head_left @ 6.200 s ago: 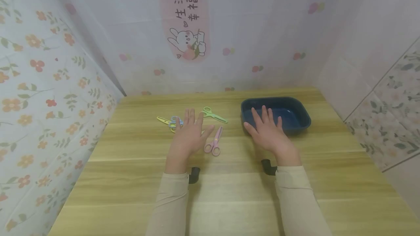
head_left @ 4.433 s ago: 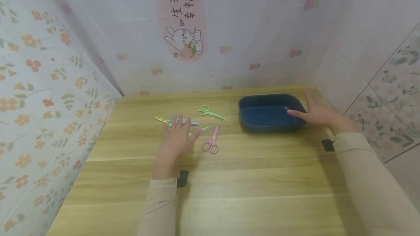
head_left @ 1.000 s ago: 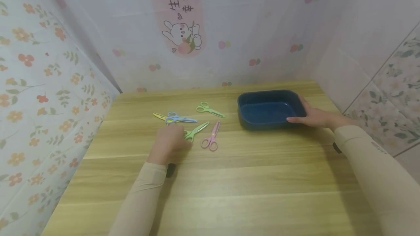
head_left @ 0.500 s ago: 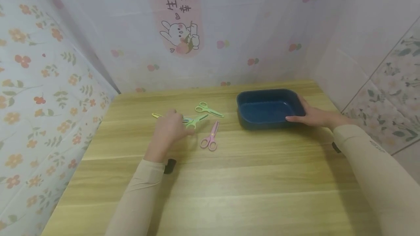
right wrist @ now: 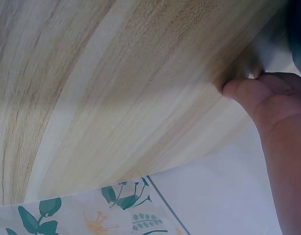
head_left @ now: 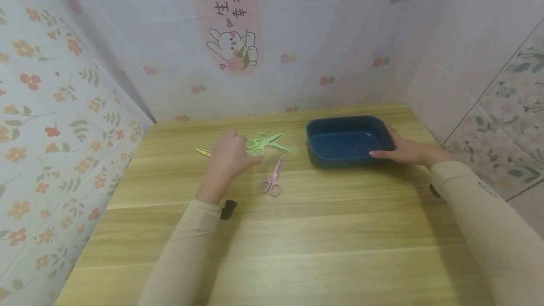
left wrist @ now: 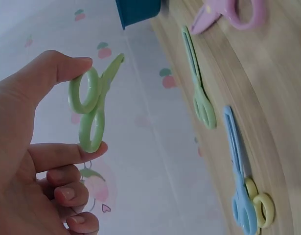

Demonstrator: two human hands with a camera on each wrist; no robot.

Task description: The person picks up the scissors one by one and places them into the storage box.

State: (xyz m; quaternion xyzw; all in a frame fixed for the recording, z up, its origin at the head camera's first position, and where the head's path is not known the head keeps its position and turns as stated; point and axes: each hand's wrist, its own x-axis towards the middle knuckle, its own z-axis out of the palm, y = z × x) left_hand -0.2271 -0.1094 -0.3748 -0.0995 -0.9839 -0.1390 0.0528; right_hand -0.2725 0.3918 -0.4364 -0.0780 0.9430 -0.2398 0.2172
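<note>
My left hand (head_left: 229, 157) is raised over the table. Its thumb and index finger pinch a pair of light green scissors (left wrist: 104, 90) by the two finger loops, blades pointing away toward the basin. The other fingers curl below, touching nothing. My right hand (head_left: 405, 151) holds the right end of a dark blue rectangular basin (head_left: 323, 158), thumb along its front corner. In the right wrist view, fingertips tuck in at the basin's wall close to the tabletop. A second pair of green scissors (left wrist: 198, 93) lies on the table, overlapped by the held pair in the head view.
Pink scissors (head_left: 275, 174) lie left of the basin. Blue scissors (left wrist: 238, 176) rest across yellow scissors (left wrist: 265, 210); the left hand hides most of both in the head view. The wooden table (head_left: 297, 240) meets patterned curtains at the back and left.
My left hand went from spread fingers to pinching the green scissors, lifted them and carried them right and away. My right hand moved from above the table to the basin's right end and stays there.
</note>
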